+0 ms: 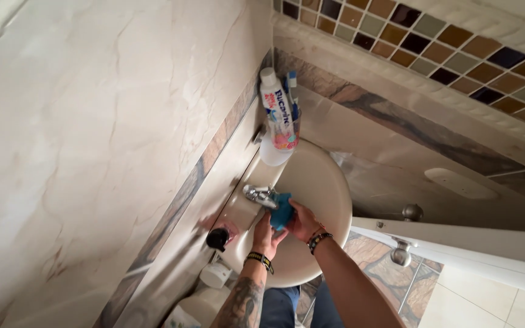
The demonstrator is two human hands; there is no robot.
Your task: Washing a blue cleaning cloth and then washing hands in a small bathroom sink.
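**Sink, tap and what stands around them**

The sink (323,182) sits against the tiled wall (92,140). The tap (257,194) stands on its rim on the wall side. Both hands meet at the tap: the left hand (267,235) just below it, the right hand (304,222) beside it over the basin, with the cloth (282,210) between them, touching the tap. A toothpaste tube (274,103) stands in a cup (285,136) at the rim's far end. A soap dispenser (218,238) stands at the near end. The door (457,246) is to the right.
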